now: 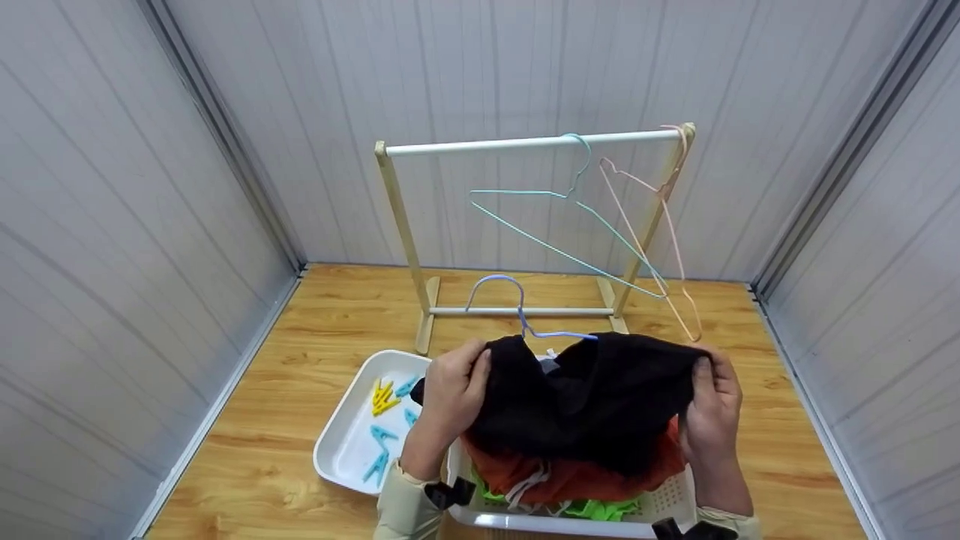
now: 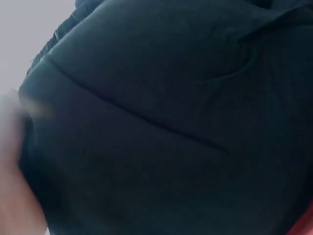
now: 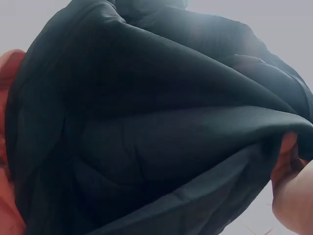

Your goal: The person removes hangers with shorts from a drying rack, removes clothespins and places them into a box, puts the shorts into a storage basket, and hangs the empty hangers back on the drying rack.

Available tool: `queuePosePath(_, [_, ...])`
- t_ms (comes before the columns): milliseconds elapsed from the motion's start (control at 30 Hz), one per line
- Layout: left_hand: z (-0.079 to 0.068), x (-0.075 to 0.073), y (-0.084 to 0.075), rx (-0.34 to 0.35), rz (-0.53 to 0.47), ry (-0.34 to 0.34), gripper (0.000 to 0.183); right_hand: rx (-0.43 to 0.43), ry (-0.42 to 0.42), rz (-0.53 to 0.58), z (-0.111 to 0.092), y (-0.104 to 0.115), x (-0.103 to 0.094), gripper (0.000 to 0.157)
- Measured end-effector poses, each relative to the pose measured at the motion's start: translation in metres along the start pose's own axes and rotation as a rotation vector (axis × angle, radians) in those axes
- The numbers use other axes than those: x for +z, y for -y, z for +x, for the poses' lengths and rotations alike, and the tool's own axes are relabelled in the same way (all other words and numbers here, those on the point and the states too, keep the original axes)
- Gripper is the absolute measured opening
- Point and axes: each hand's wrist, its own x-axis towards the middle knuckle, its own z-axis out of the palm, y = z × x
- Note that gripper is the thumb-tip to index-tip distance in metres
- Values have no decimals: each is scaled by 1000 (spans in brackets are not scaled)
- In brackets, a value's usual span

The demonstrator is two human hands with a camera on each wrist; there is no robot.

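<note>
A black garment is stretched between both hands over a laundry basket. My left hand grips its upper left edge, and my right hand pinches its far right corner between thumb and fingers. From the dip in the garment's top edge rises the hook of a blue hanger; the cloth hides most of its frame. Dark fabric fills the left wrist view, with a gathered edge at the upper left. In the right wrist view, folds of the garment hang down with fingertips at its right side.
Orange-red clothing and bright green cloth lie in the white basket. A white tray holds yellow and blue clothespins. Behind, a wooden-legged rack carries a mint hanger and a pink hanger.
</note>
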Motion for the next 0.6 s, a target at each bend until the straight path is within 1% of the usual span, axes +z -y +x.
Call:
queuePosePath(67, [0,-1,1,13,3,-18,17,10,-17,-154,0,2,0,26])
queuePosePath(167, [-3,0,5,34,25,-54,16,-8,-19,-565,3,8,0,23])
queuePosePath(233, [-5,1,7,51,43,-72,16,-61,4,-833,5,14,2,24])
queuePosePath(300, [-7,2,9,61,60,-84,18,-144,37,-1025,7,20,6,30])
queuePosePath(367, [-8,4,10,72,67,-92,19,-216,90,-1081,8,26,14,36])
queuePosePath(500, [-8,6,10,93,74,-110,22,-338,199,-1071,11,28,35,39])
queuePosePath(600, [-9,9,9,109,83,-120,24,-406,259,-1075,13,22,49,37])
